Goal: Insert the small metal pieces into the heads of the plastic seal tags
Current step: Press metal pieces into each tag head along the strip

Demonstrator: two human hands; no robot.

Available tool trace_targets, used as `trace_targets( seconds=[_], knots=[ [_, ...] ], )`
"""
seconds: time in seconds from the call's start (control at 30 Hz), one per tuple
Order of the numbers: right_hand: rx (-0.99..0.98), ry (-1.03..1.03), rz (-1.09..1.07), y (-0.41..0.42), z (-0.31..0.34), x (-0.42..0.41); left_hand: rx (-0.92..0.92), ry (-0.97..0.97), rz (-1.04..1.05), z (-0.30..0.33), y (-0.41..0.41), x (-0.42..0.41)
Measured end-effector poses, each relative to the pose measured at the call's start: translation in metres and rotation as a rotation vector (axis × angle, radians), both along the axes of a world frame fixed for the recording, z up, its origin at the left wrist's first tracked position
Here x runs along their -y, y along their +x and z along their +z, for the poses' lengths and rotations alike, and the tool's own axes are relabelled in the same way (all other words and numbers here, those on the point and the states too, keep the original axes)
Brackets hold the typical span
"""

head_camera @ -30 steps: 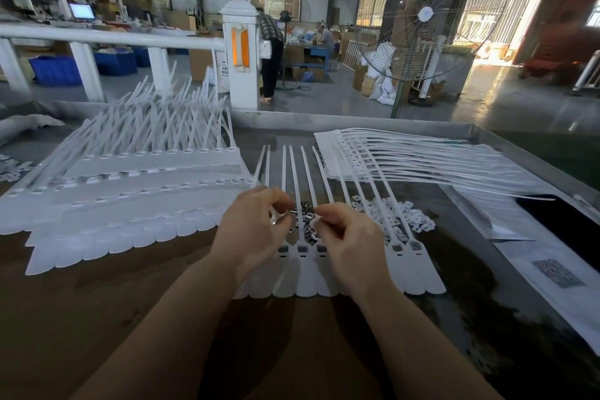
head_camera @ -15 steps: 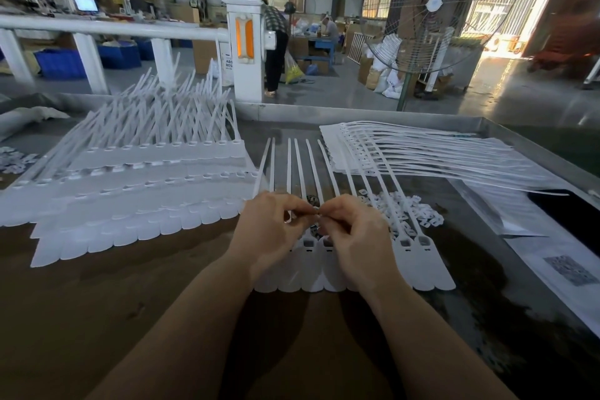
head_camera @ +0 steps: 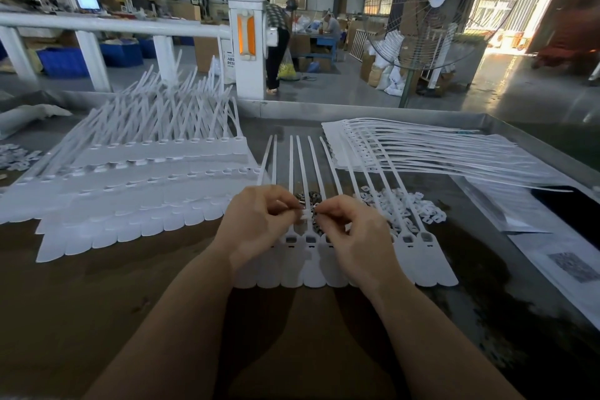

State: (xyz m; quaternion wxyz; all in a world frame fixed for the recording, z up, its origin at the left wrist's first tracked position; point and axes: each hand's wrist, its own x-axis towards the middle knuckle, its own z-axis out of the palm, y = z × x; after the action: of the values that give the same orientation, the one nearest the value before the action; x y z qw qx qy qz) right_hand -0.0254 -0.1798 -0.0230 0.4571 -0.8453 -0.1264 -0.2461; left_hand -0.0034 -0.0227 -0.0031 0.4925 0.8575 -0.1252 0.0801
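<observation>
Nearest the camera, two bare forearms are stretched over the dark table (head_camera: 97,318). A row of white seal tags (head_camera: 311,265) is laid flat side by side under the hands, heads toward the middle and straps pointing away. The left hand (head_camera: 259,230) is curled, its fingertips pinched together on something small at the middle; the right hand (head_camera: 354,237) is likewise curled, and a small white piece (head_camera: 306,214) is pinched between the two hands. What exactly is gripped by each cannot be told. Just beyond the fingertips a small heap of metal pieces (head_camera: 308,198) is seen between the straps. White clips (head_camera: 412,208) are scattered to the right. Finished tags (head_camera: 136,191) are stacked at the left, loose straps (head_camera: 422,153) at the right. A fan (head_camera: 435,6) stands beyond the table.
</observation>
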Motion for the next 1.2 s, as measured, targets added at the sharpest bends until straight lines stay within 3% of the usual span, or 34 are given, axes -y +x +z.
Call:
trace_targets(
  seconds=[0.7, 1.2],
  knots=[
    [-0.04, -0.057, -0.031, 0.0, -0.003, 0.0, -0.214, 0.252, 0.099, 0.008, -0.004, -0.008],
    [-0.058, -0.051, -0.036, -0.002, -0.002, -0.002, -0.248, 0.239, 0.074, 0.002, -0.001, -0.009]
  ],
)
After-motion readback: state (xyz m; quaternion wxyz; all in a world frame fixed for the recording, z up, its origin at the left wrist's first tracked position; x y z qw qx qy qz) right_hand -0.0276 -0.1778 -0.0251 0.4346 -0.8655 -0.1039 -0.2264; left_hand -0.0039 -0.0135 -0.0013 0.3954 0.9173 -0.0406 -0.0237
